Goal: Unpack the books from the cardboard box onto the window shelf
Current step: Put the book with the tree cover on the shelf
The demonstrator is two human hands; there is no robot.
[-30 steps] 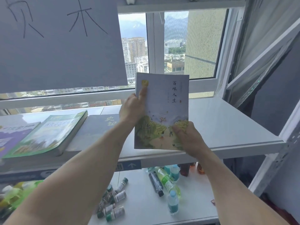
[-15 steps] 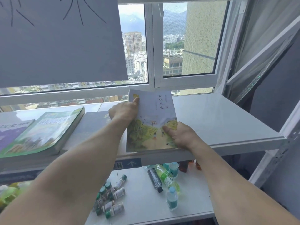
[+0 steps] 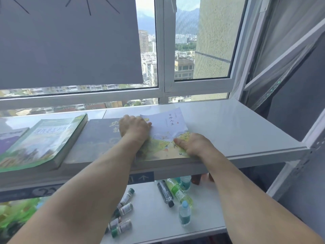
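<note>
A thin book with a pale cover and a green-yellow drawing (image 3: 167,131) lies flat on the white window shelf (image 3: 237,127). My left hand (image 3: 134,129) grips its left edge, fingers curled over it. My right hand (image 3: 193,145) holds its lower right corner, thumb on the cover. To the left lie a dark grey book (image 3: 98,138), a thick green book (image 3: 44,140) and a purple book (image 3: 10,140). The cardboard box is out of view.
Below the window shelf, a lower white shelf (image 3: 154,219) carries several small vials (image 3: 121,224) and plastic bottles (image 3: 177,191). A dark sheet (image 3: 70,43) covers the left window pane. An open window sash (image 3: 281,55) slants in at the right.
Both hands have lowered the thin book from upright in front of the window down flat onto the shelf, beside the dark grey book.
</note>
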